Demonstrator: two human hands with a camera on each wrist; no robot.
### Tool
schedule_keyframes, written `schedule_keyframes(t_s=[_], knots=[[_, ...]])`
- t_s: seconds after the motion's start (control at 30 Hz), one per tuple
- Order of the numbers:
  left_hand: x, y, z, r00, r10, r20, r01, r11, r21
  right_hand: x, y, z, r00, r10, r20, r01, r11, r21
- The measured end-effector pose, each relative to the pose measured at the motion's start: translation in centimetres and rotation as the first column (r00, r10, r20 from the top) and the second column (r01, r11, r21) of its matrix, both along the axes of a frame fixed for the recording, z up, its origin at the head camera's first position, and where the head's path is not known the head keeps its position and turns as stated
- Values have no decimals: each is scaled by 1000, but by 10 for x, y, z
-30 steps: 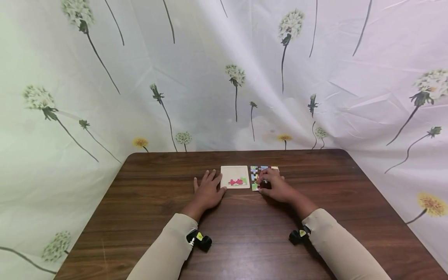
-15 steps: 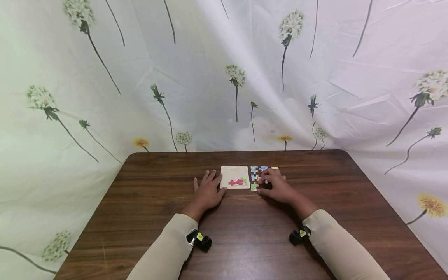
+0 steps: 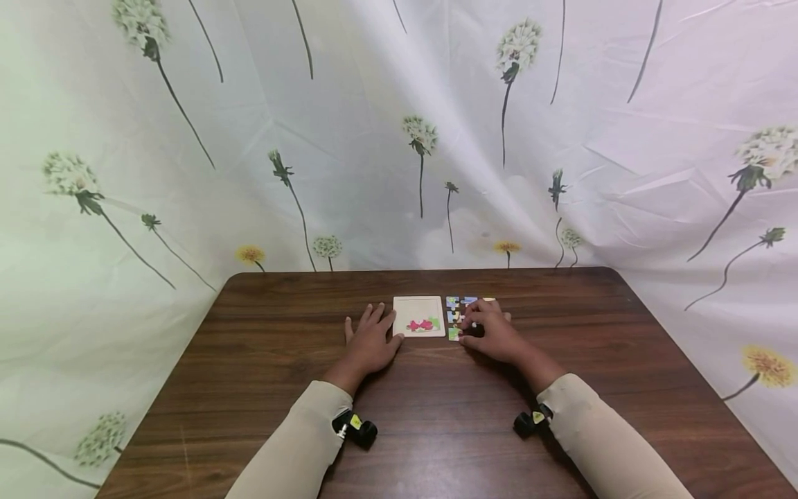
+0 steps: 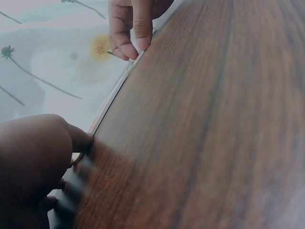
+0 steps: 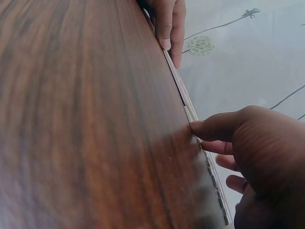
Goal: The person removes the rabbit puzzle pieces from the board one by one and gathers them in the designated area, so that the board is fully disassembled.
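Observation:
A square, pale puzzle tray (image 3: 418, 307) lies near the far side of the table, with pink and green pieces fitted along its lower right. My left hand (image 3: 370, 343) rests flat beside it, fingers spread, thumb at the tray's near left corner. Right of the tray several loose jigsaw pieces (image 3: 452, 302) lie in rows. Over them my right hand (image 3: 495, 336) is bent, thumb and fingertips pinching at a green jigsaw piece (image 3: 454, 334) in the near row. The right wrist view shows the thumb (image 5: 202, 128) against a piece's edge. The hand hides part of the set.
The brown wood-grain table (image 3: 411, 430) has rounded far corners. Directly behind it hangs a white curtain (image 3: 361, 173) printed with dandelions. Each sleeve carries a small black wrist camera (image 3: 364, 433).
My right hand has shifted very slightly, and its thumb and fingertips now cover more of the green piece's right side. The left hand and the tray stay where they were.

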State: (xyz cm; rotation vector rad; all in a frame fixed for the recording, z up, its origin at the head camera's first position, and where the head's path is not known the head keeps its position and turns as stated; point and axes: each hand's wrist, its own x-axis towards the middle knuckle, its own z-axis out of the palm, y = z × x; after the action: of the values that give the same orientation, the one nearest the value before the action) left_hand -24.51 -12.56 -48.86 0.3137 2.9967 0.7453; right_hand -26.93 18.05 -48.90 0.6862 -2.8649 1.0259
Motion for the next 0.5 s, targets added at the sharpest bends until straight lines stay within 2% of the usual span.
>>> schedule_keyframes(t_s=[0.3,0.5], knots=[[1,0,0,1000,-2,-2,2,1000,-4,-1,1,-2,1000,-6,7,6,1000,4],[0,0,-2,1000,3,-4,-3,1000,-5,-2,1,-1,1000,7,-27,-7,1000,-5]])
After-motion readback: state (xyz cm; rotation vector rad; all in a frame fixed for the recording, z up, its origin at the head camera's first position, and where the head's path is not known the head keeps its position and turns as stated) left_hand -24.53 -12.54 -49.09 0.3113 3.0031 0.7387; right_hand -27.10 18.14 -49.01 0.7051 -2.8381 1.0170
